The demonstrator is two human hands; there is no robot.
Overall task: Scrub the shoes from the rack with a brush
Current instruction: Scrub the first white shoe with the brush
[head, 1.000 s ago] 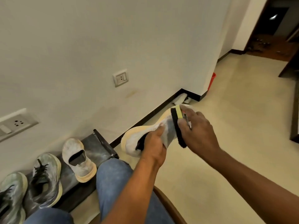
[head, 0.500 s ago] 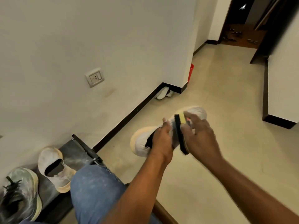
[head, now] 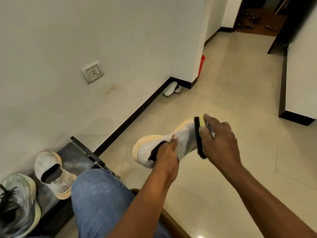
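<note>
Out over the pale tiled floor (head: 240,93), your left hand (head: 167,160) holds the white knit slip-on shoe with its cream foam sole (head: 181,140) by the collar, steadying it. Your right hand (head: 221,143) grips the yellow-backed, black-bristled brush (head: 199,138), bristles against the soft upper.

The grey sneaker (head: 18,206) at eight o'clock is cut by the frame's edge; the left hand (head: 167,159) hides its fingers inside the white shoe (head: 164,143).

One head-worn wide-angle camera looked forward and down from close above the person's knee (head: 99,194), facing the floor (head: 240,93) toward 12 o'clock, the wall (head: 85,31) toward 10 o'clock.
</note>
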